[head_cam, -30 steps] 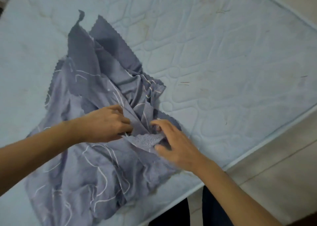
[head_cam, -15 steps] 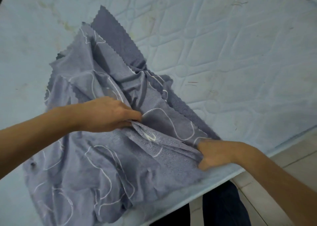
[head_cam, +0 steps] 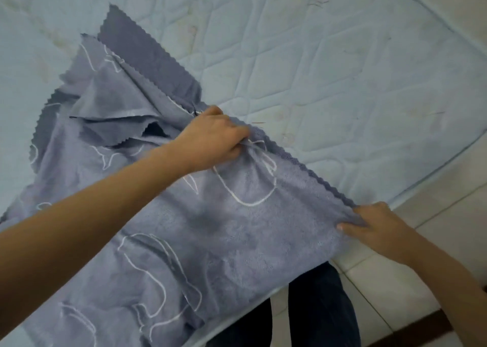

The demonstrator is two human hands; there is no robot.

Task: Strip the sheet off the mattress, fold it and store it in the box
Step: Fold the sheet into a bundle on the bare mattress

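Note:
A grey-blue sheet (head_cam: 216, 230) with white line patterns and zigzag-cut edges lies rumpled on the pale blue quilted mattress (head_cam: 342, 78). My left hand (head_cam: 213, 138) grips a bunch of the sheet near its upper edge, at the middle of the view. My right hand (head_cam: 376, 228) pinches the sheet's corner at the mattress's near edge. The zigzag edge runs taut between the two hands. The far part of the sheet stays crumpled in loose folds at the upper left. No box is in view.
Light tiled floor (head_cam: 434, 236) lies to the right of the mattress edge. My legs in dark trousers (head_cam: 316, 309) stand at the bottom, against the mattress. A dark strip crosses the floor at the bottom right corner.
My right hand has pulled the sheet's corner out to the right, to the mattress edge. My left hand has moved up and right with its bunch of cloth, stretching the edge straight.

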